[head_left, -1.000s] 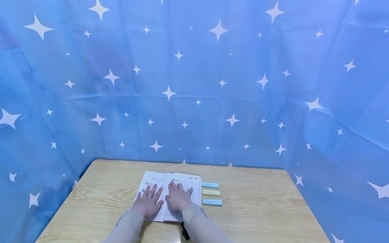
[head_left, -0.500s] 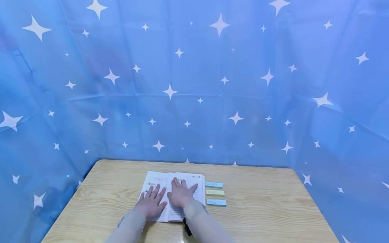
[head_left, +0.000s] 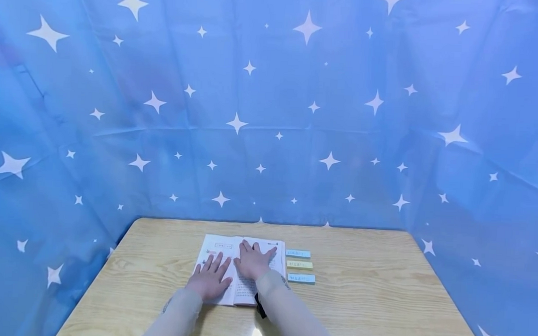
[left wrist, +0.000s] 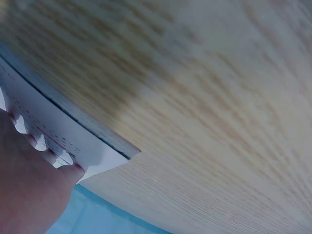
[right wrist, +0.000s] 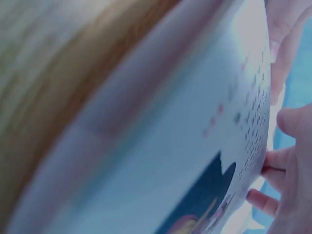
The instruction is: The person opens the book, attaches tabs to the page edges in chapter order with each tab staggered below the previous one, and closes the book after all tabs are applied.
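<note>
An open book (head_left: 245,293) with printed pages lies on the wooden table. My left hand (head_left: 209,281) rests on its left page, fingers straight and spread. On the upper part of the right page lies my right hand (head_left: 251,260), its fingers extended and the thumb toward the fold. In the left wrist view the left hand (left wrist: 29,185) overlaps the page beside the book's corner (left wrist: 119,158). The right wrist view shows the right hand's fingers (right wrist: 263,202) on the curved page, with a dark picture (right wrist: 204,195) printed nearer the camera.
To the right of the book lie three sticky-note strips in a column: a blue one (head_left: 299,253), a yellow one (head_left: 300,264) and another blue one (head_left: 301,278), with handwriting. A blue curtain (head_left: 271,108) with white stars surrounds the wooden table (head_left: 371,293).
My right hand has slid up and to the right across the right page. The left hand stays on the left page. The head view has shifted slightly.
</note>
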The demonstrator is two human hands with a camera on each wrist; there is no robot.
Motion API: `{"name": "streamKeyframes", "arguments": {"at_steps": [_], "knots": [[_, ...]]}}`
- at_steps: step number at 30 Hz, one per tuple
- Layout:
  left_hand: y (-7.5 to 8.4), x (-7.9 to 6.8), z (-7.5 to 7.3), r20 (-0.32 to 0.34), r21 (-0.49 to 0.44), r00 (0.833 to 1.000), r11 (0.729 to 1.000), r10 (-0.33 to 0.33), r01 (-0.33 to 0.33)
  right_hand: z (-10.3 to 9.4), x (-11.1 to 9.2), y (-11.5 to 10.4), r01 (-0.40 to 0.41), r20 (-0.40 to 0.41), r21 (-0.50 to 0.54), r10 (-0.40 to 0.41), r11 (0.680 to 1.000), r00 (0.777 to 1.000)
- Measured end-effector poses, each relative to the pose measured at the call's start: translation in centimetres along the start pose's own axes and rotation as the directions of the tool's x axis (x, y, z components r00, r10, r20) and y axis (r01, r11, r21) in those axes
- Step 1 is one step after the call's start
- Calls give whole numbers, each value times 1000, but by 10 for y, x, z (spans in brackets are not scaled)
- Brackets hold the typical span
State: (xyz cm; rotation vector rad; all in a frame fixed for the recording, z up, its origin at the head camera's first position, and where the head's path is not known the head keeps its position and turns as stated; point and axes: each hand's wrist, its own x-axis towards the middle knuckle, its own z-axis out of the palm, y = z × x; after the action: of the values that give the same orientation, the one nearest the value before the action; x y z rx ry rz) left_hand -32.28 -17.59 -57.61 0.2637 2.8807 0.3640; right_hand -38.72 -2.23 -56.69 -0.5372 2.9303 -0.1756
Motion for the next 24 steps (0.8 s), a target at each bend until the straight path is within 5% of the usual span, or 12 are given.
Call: {"name": "streamKeyframes", "arguments": {"at_steps": [12,24], "knots": [[6,-6,-1,-9,13,1000,1000,22,-21,4,10,1,-22,8,-30,22,999,1000],[5,-1,-2,-5,61,999,997,-43,44,11,11,-2,4,-22,-73,-5,997,1000]]}}
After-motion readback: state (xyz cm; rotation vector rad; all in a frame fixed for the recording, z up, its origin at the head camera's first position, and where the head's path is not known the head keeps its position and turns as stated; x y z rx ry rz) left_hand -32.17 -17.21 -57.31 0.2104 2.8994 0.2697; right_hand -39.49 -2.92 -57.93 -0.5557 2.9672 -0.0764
